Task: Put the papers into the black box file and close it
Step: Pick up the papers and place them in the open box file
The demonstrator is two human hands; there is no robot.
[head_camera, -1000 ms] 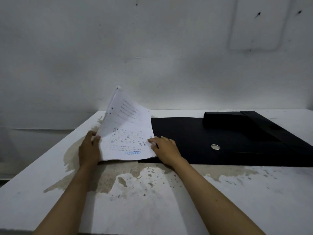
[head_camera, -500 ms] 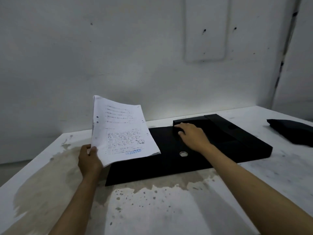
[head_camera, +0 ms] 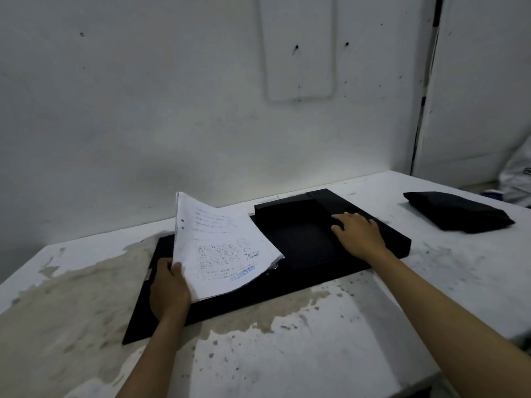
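Here, left hand [head_camera: 169, 291] gripping papers [head_camera: 221, 248], tilted up above the open box file [head_camera: 301, 248] on the table [head_camera: 316, 354]. Right hand [head_camera: 357, 235] flat, fingers spread, pressing the file's tray edge, holding nothing.

The box file [head_camera: 287, 285] lies open on the surface [head_camera: 316, 354]. The papers [head_camera: 221, 248] are above its left half. A folded bag [head_camera: 457, 211] lies well apart to the right.

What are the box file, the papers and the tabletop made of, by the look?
Black box file: probably rigid board, matte black, crisp flat edges, no sheen.
Papers: thin white printed sheets, punched holes, bending in the left hand.
Table: hard surface under white paint, worn to tan patches; base material unclear.
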